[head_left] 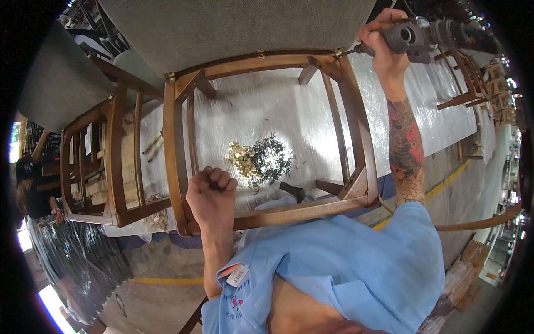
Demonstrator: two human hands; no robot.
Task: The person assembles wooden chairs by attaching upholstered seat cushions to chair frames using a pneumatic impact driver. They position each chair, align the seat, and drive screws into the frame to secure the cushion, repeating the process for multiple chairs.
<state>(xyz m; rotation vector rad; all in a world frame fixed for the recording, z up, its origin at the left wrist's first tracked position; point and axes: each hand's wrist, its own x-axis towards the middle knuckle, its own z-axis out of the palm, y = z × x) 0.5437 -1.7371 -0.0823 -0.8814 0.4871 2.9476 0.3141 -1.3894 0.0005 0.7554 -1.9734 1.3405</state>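
A brown wooden chair frame [302,215] stands in front of me, its grey upholstered seat [233,28] tipped up along the far rail. My right hand [385,42] grips a dark power screwdriver [409,38] at the far right. The driver's bit points left at a small brass-coloured bracket [338,53] on the frame's far right corner. Another bracket [171,77] sits at the far left corner. My left hand [211,192] is curled closed, palm up, over the frame's left side; what its fingers hold is hidden. Beyond it lie piles of brass-coloured brackets [243,160] and black screws [272,158].
The piles lie on a plastic-wrapped surface [311,111] under the frame. A second chair frame [117,161] with a raised grey seat stands close on the left. Another person [36,183] is at the far left. More wooden frames [467,83] stand at the right.
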